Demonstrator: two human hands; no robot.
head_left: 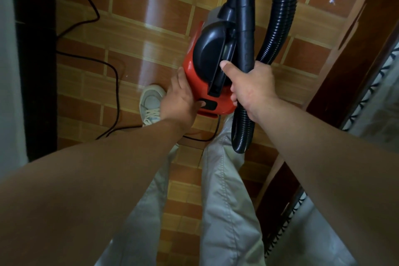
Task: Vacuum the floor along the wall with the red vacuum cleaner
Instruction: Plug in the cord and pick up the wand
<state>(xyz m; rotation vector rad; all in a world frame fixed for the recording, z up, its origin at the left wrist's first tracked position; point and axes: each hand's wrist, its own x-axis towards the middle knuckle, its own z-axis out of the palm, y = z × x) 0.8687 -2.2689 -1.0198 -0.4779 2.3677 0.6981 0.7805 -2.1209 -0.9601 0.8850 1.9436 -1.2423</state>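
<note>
Black cord (pixel 112 84): well left of my left fingers, lying slack in loops. I judge the slack lets the machine travel.
Tiled floor (pixel 133 34): brown and tan brick pattern beneath both hands. Which edge is the wall to be followed, I cannot tell.
Shoe (pixel 151 101): pale, just left of my left knuckles, planted on the tiles.
Left hand (pixel 181 101): fingers straight and released, laid flat along the red shell. The thumb rests at the switch (pixel 208 104), and I judge I am bracing the body so the thumb can press.
Red vacuum cleaner (pixel 192 71): between my two hands, carried above the floor, nose pointing away from me.
Handle (pixel 218 80): black, at my right thumb, which lies along it.
Right hand (pixel 250 86): clenched, grasping the handle, with tube and hose gathered into the same grip, likely to keep them from dangling.
Tube (pixel 245 17): rigid and black, rising beyond my right fingers.
Hose (pixel 287 6): ribbed, arching right of the tube and back through my grip, its open end hanging below my wrist.
Wooden frame (pixel 345 67): dark, well right of my right fingers.
Writing: no brand or label readable. Raised marks on the tube are too dim to make out.
</note>
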